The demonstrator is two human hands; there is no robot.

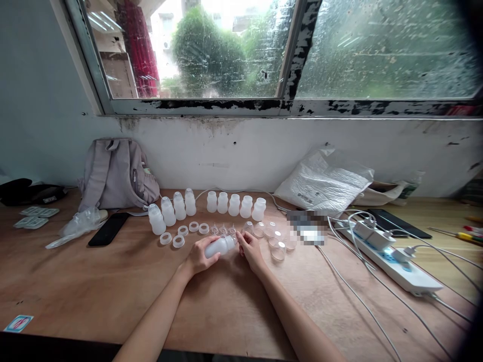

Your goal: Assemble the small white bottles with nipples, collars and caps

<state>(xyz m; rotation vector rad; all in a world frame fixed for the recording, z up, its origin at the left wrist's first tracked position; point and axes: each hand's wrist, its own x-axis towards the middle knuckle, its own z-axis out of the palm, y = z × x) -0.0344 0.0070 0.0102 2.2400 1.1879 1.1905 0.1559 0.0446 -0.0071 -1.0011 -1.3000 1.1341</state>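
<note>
My left hand [199, 257] is wrapped round a frosted white baby bottle [218, 247], tilted with its top toward the right. At that top, the fingers of my right hand [250, 249] are pinched on what looks like a clear nipple [234, 239], mostly hidden by the fingertips. Just behind lie 3 clear nipples [223, 230] in a row. Several white screw rings [178, 241] lie to the left. Clear dome caps [278, 251] are grouped right of my right hand. Open bottles [234, 204] stand in a row behind, and capped bottles [168, 211] stand at the left.
A grey backpack [115, 173] leans on the wall behind a black phone [108, 229] and a clear plastic bag [81, 224]. At the right are a silvery packing bag [326, 181], a white power strip [392, 266] with chargers, and loose cables [352, 286] along the table [211, 317].
</note>
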